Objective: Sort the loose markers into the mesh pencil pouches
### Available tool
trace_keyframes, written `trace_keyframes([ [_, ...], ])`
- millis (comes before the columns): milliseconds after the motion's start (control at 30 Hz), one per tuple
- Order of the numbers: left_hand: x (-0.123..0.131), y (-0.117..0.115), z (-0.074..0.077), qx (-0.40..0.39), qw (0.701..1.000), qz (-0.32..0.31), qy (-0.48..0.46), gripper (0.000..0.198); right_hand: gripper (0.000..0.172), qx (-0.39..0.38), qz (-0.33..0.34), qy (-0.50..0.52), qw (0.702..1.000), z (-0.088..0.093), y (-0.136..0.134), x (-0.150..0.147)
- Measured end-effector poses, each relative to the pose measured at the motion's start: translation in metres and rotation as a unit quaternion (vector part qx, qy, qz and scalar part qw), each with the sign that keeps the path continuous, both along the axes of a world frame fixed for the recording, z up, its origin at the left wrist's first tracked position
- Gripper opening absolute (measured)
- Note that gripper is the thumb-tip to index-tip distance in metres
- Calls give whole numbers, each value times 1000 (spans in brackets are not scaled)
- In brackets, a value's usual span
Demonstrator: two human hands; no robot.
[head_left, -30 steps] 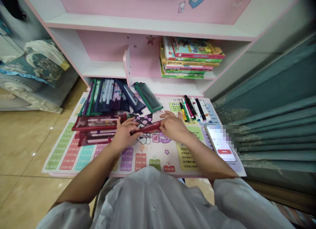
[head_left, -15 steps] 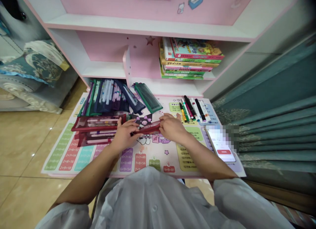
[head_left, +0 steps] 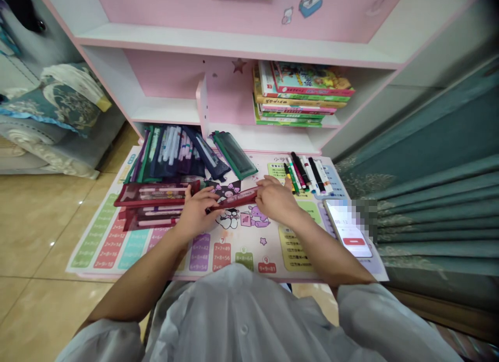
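Between my hands a dark red mesh pencil pouch (head_left: 239,197) is stretched at a slant over the desk mat, with what looks like a pen inside. My left hand (head_left: 197,208) is closed on its left end, fingers bent. At the other end my right hand (head_left: 276,198) pinches the pouch's right tip. Just left of my left hand lie more red mesh pouches (head_left: 156,194) with markers in them. Behind these, a row of blue, green and purple mesh pouches (head_left: 167,149) holds several pens. A green mesh pouch (head_left: 236,155) lies flat beyond my hands.
Loose markers (head_left: 307,173) lie side by side at the right of the printed desk mat (head_left: 230,253). A phone (head_left: 349,229) rests near the right edge. Behind the mat stands a pink and white shelf (head_left: 234,44) with stacked books (head_left: 300,94). A curtain (head_left: 436,211) hangs at right.
My right hand has shifted slightly right and up, and the red pouch looks straighter and flatter between my hands. My left hand has barely moved.
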State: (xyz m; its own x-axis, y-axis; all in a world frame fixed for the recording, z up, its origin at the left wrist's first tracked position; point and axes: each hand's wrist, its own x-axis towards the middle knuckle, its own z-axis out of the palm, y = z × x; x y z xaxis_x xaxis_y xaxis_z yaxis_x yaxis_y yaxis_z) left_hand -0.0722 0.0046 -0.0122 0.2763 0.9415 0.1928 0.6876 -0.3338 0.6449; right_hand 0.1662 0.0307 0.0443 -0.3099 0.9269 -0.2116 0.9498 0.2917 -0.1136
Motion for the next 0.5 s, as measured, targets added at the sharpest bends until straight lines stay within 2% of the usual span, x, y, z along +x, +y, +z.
trace_keyframes([
  [500, 0, 1, 3, 19, 1000, 21, 5, 14, 33, 27, -14, -1, 1000, 5, 1, 8],
])
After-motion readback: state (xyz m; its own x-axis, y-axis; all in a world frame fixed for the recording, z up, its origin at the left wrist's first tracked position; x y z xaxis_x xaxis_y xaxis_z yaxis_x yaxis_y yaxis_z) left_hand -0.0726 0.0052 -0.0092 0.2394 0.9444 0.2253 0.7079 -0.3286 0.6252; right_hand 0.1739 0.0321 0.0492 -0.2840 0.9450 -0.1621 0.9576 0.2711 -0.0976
